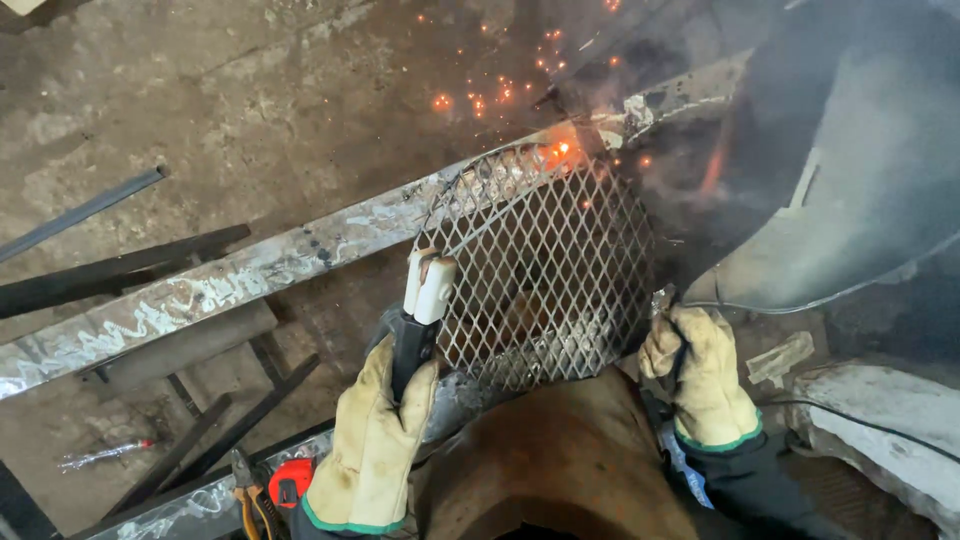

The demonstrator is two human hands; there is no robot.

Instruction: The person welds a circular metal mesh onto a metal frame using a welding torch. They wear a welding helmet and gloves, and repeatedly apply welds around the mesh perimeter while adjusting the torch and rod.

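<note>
My left hand (372, 445), in a yellow work glove, grips a black electrode holder (425, 300) with pale jaws. A thin welding rod arcs up from it to a glowing weld spot (560, 150) that throws orange sparks. The spot lies where an expanded metal mesh panel (545, 270) meets a long flat steel bar (220, 285). My right hand (703, 382), also gloved, is closed on the handle of a grey hand-held welding shield (860, 190) raised at the right. The shield hides what lies behind it.
Dark steel bars (120, 270) and a thin tube (85, 210) lie on the concrete floor at left. Orange-handled pliers (248, 495) and a red tape measure (292, 480) sit at the bottom. A pale slab (880, 440) with a cable is at lower right.
</note>
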